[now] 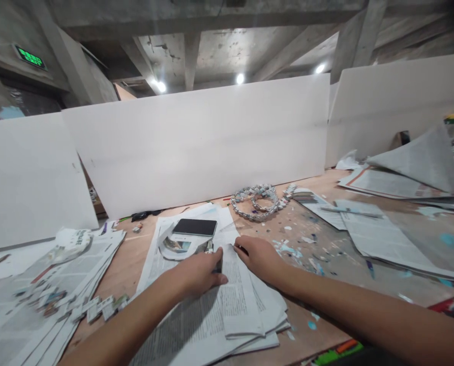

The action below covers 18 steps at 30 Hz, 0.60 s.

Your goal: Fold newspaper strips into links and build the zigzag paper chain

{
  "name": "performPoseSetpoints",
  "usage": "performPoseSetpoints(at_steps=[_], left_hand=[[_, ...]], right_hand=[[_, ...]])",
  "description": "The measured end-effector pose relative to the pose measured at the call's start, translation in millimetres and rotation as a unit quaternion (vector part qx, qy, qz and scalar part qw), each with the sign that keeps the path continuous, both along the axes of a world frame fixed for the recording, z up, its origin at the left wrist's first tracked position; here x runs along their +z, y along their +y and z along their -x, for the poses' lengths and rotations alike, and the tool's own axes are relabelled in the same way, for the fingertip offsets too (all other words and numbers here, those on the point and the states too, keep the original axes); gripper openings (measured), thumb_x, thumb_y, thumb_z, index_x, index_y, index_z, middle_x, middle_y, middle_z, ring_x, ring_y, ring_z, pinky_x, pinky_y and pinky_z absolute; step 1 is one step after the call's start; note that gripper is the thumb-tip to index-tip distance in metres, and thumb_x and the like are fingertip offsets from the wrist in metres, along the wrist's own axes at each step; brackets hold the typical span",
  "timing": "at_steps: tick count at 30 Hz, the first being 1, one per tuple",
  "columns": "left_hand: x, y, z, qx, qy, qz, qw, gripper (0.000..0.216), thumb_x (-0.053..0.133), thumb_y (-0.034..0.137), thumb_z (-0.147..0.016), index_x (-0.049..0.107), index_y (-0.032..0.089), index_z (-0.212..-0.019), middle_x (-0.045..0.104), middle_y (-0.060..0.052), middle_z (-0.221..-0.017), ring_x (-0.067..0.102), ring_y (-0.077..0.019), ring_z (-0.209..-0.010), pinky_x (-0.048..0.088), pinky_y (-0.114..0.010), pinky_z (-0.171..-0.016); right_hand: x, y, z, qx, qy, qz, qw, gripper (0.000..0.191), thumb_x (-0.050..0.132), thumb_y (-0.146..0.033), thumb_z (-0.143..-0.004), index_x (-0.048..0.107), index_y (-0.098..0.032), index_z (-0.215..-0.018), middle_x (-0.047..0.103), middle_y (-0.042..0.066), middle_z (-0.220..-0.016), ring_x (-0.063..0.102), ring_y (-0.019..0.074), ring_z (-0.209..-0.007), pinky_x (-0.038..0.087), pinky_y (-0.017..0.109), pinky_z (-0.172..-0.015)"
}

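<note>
A folded sheet of printed paper (pixel 242 300) lies on top of a stack of printed sheets (pixel 173 317). My left hand (pixel 200 272) rests at its left side, thumb and forefinger apart; its other fingers are partly hidden. At the sheet's top edge my right hand (pixel 259 259) is closed, its fingertips pinching the paper corner. Just beyond my left hand, a curled strip of printed paper (pixel 179 249) lies below a dark-screened phone (pixel 195 227). Rings of woven folded paper (pixel 255 202) sit farther back on the table.
Newspapers (pixel 97 264) and a folded-paper chain (pixel 97 307) lie at left. More newspaper sheets (pixel 387 234) spread at right, with paper scraps and blue paint spots on the brown tabletop (pixel 306 254). White boards (pixel 211 147) stand along the back.
</note>
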<state>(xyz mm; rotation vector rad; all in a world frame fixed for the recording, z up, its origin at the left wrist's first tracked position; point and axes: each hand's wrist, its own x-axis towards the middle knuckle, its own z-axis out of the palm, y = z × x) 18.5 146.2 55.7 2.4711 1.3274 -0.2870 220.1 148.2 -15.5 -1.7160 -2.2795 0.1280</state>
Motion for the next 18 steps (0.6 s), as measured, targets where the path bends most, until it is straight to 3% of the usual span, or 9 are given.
performPoseSetpoints(at_steps=[3,6,11,18], left_hand=[[3.9,-16.5,2.0,0.005,0.01,-0.002,1.0,0.077,0.07,0.038,-0.091,0.036,0.015,-0.157,0.068,-0.023,-0.132,0.067,-0.0399,-0.118,0.054,-0.052,-0.093],[13.2,-38.3,-0.1,0.008,0.034,-0.004,0.999,0.073,0.068,0.031,-0.089,0.041,0.015,-0.155,0.075,-0.025,-0.117,0.07,-0.0459,-0.11,0.055,-0.054,-0.087],[27.2,-72.0,-0.8,0.002,0.069,0.012,0.998,0.063,0.062,0.03,-0.092,0.048,0.016,-0.152,0.078,-0.027,-0.107,0.074,-0.0473,-0.1,0.058,-0.054,-0.078],[-2.9,-97.1,19.2,-0.014,0.108,0.03,0.994,0.058,0.058,0.037,-0.094,0.049,0.028,-0.15,0.08,-0.026,-0.095,0.077,-0.0479,-0.086,0.059,-0.056,-0.066]], right_hand=[[-1.9,0.6,0.1,0.002,0.003,-0.004,1.0,0.021,0.062,-0.031,-0.101,0.068,-0.016,-0.114,0.072,0.006,-0.11,0.071,0.0203,-0.093,0.06,0.04,-0.082],[-3.1,0.9,0.1,0.002,0.003,-0.006,1.0,0.02,0.062,-0.031,-0.101,0.068,-0.016,-0.113,0.072,0.006,-0.11,0.071,0.0201,-0.092,0.06,0.04,-0.082],[-1.0,-0.9,0.8,-0.001,-0.001,-0.006,1.0,0.02,0.062,-0.031,-0.101,0.068,-0.016,-0.113,0.072,0.006,-0.109,0.071,0.02,-0.092,0.06,0.04,-0.081],[1.4,-2.8,2.2,-0.003,-0.001,-0.002,1.0,0.021,0.062,-0.031,-0.101,0.067,-0.016,-0.114,0.071,0.006,-0.111,0.071,0.0206,-0.094,0.059,0.041,-0.083]])
